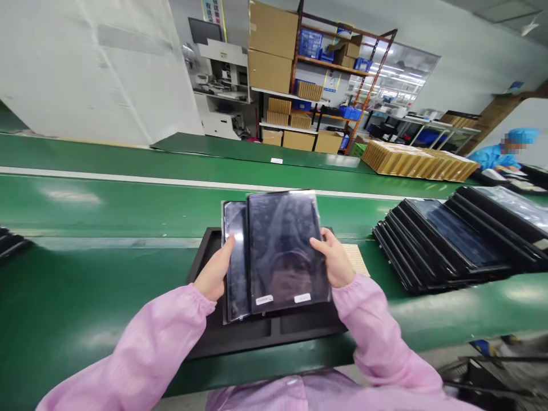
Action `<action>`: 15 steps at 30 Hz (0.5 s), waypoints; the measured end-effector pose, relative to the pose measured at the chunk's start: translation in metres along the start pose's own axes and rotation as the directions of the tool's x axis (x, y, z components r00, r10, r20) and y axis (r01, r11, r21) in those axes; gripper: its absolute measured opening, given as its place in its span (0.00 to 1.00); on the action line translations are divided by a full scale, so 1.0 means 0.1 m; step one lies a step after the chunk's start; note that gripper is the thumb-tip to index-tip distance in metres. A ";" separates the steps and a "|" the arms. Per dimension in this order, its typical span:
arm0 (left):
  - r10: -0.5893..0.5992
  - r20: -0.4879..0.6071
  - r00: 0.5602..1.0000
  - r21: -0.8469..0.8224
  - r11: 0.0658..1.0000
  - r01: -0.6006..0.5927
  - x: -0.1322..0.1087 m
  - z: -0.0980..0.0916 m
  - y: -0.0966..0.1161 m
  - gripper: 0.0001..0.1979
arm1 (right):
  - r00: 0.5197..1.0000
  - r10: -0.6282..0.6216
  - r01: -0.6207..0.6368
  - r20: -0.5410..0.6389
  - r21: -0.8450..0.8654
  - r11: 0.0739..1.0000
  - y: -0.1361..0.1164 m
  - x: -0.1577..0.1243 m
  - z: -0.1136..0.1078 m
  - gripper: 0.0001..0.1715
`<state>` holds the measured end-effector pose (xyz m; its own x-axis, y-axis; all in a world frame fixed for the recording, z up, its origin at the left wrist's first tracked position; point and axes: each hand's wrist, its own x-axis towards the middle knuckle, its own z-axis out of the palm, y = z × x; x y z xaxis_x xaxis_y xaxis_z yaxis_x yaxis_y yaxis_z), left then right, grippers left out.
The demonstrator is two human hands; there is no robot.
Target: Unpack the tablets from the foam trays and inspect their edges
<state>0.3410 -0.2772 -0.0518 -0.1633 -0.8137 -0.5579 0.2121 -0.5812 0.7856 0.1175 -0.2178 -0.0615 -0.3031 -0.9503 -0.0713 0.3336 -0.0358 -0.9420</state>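
Note:
Two flat dark screen panels are held up over a black foam tray (240, 343), one overlapping the other. My left hand (215, 268) grips the left edge of the rear screen panel (236, 260), thumb on its glossy face. My right hand (336, 260) has the right edge of the front screen panel (285, 245), its thumb also on the face. Two small white labels sit along the front panel's lower edge. Fingers behind the panels are hidden. Below, the tray lies on the green work surface, with divided recesses partly covered by the panels.
Stacks of black panels (445, 245) lean at the right. A beige sheet (356, 260) lies beside the tray. Cardboard dividers (417, 161) stand farther back, near a person in blue (499, 154). More dark panels (12, 242) are at the left edge. Shelves with boxes stand behind.

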 end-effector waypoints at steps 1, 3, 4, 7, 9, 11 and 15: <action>0.025 0.016 1.000 -0.017 1.000 -0.024 0.02 0.02 -0.06 0.24 | 1.000 -0.021 0.021 -0.019 0.003 1.000 0.07 0.03 0.06 0.30; 0.080 0.042 0.996 -0.035 0.996 -0.079 0.05 0.04 -0.17 0.23 | 0.995 -0.069 0.069 -0.067 0.000 0.998 0.21 0.06 0.16 0.31; 0.102 0.052 0.993 -0.031 0.994 -0.101 0.06 0.06 -0.21 0.21 | 0.990 -0.098 0.097 -0.097 -0.008 0.995 0.27 0.07 0.20 0.31; 0.153 0.076 0.985 0.005 0.988 -0.154 0.04 0.11 -0.24 0.22 | 0.952 -0.218 0.210 -0.215 -0.060 0.976 0.36 0.06 0.26 0.30; 0.177 0.120 0.977 0.008 0.984 -0.180 0.03 0.17 -0.24 0.26 | 0.898 -0.318 0.295 -0.303 -0.120 0.948 0.37 0.04 0.25 0.32; 0.215 0.155 0.964 -0.005 0.976 -0.216 0.05 0.23 -0.25 0.28 | 0.829 -0.406 0.362 -0.384 -0.185 0.914 0.36 0.02 0.19 0.36; 0.318 0.215 0.923 0.027 0.943 -0.331 0.19 0.30 -0.34 0.31 | 0.779 -0.500 0.412 -0.378 -0.294 0.863 0.29 0.03 0.02 0.35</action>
<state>0.3020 -0.2727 -0.0812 -0.2905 -0.9340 -0.2079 0.2284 -0.2787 0.9328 0.1276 -0.2223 -0.0883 -0.7402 -0.6057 0.2921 -0.0995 -0.3309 -0.9384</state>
